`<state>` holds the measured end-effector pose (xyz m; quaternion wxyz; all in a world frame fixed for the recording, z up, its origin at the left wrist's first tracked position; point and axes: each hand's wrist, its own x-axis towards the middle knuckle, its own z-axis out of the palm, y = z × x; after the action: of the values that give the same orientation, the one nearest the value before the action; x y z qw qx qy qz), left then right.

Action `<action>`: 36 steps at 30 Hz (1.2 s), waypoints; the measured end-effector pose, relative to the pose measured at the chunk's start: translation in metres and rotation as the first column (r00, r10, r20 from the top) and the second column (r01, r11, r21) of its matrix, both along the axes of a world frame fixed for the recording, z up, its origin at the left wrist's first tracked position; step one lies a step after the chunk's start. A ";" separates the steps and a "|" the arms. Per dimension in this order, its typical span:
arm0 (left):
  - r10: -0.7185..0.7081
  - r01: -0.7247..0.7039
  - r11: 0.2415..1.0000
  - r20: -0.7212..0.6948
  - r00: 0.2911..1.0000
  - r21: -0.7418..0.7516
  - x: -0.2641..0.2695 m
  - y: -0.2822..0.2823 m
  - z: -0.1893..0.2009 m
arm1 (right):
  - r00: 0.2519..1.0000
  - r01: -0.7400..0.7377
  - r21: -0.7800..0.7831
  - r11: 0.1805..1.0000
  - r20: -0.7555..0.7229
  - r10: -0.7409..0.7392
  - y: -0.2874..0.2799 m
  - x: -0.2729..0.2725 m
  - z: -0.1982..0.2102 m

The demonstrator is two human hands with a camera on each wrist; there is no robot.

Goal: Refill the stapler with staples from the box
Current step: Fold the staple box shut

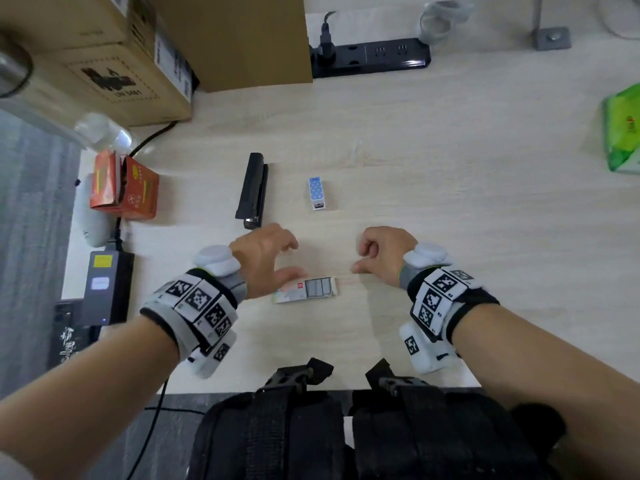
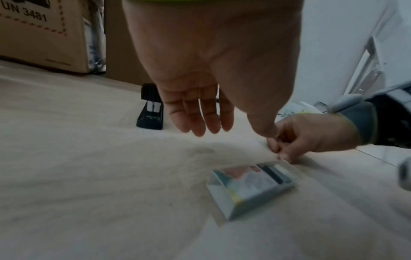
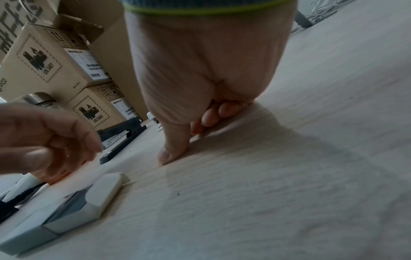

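Observation:
The black stapler [image 1: 252, 190] [image 2: 150, 112] [image 3: 124, 139] lies closed on the light wooden desk, beyond my left hand. The staple box [image 1: 304, 289] [image 2: 251, 186] [image 3: 66, 211] lies flat near the front edge, its right end open with grey staples showing. My left hand [image 1: 291, 258] [image 2: 231, 130] [image 3: 55, 140] hovers just above the box's left end with relaxed, spread fingers and holds nothing. My right hand [image 1: 360, 258] [image 2: 280, 149] [image 3: 184, 140] sits right of the box, fingers curled in and thumb tip on the desk. Nothing plainly shows between its fingers.
A small blue dotted box [image 1: 317, 194] stands right of the stapler. Cardboard boxes [image 1: 104, 64] and a black power strip [image 1: 370, 57] line the back. A red carton [image 1: 124, 188] and a power adapter [image 1: 104, 285] sit left, a green pack [image 1: 623, 133] far right.

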<state>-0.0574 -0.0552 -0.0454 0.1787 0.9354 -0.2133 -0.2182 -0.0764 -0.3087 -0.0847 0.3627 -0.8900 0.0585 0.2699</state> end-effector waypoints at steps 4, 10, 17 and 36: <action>-0.069 0.084 0.985 -0.108 0.992 0.147 -0.021 0.001 -0.004 | 1.000 0.014 -0.006 1.000 0.016 -0.014 0.000 -0.002 -0.003; -0.024 0.049 0.978 -0.122 0.992 0.204 -0.030 0.003 -0.017 | 0.999 0.006 -0.011 1.000 0.034 -0.006 0.000 -0.005 -0.004; 0.054 -0.047 0.994 -0.073 0.996 0.096 -0.031 -0.001 -0.016 | 0.993 0.080 0.054 0.995 0.084 -0.084 0.013 0.004 0.004; 0.254 -0.259 0.937 -0.055 0.966 -0.233 -0.036 -0.025 -0.003 | 0.909 0.417 0.464 0.781 -0.201 -0.366 0.034 -0.015 0.029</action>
<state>-0.0935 -0.0802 -0.0481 0.3189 0.9243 -0.1120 -0.1772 -0.0910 -0.2748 -0.0558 0.6239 -0.7198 0.1888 0.2386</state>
